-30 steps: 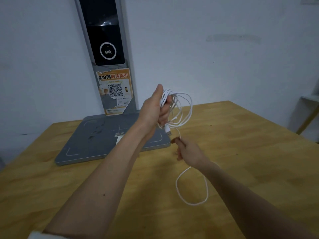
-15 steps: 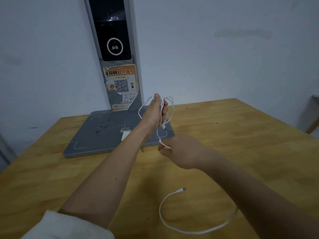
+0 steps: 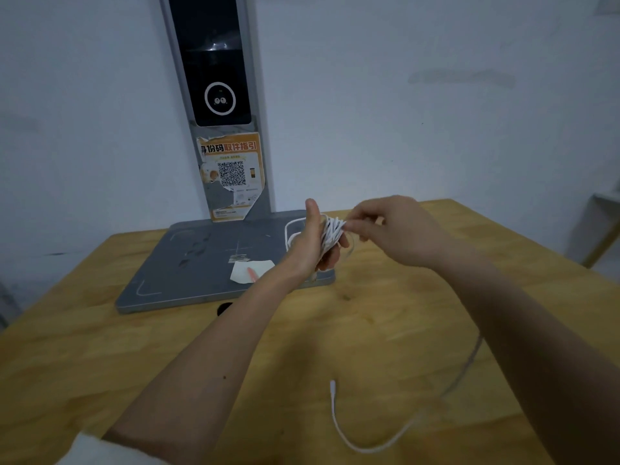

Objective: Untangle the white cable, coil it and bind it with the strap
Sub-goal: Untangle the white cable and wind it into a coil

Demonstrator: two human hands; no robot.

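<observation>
My left hand [image 3: 310, 243] is raised over the table with its thumb up and holds a bundle of white cable [image 3: 330, 233] wound around its fingers. My right hand [image 3: 396, 229] is just to the right of the bundle and pinches a strand of the cable at its top. The loose end of the cable, the cable tail [image 3: 339, 424], curves over the wooden table [image 3: 134, 347] below my right forearm and ends in a small plug near the table's front. A small dark strap-like thing [image 3: 224, 308] lies on the table by the grey base's front edge.
A grey flat base [image 3: 188, 263] with a tall upright post [image 3: 218, 105] carrying a dark screen and an orange QR sticker stands at the back by the white wall. A white paper slip [image 3: 250, 271] lies on the base.
My right hand rose from below the left hand to the top of the bundle, bringing a strand up. The loops in my left hand are now tighter and the free tail is shorter.
</observation>
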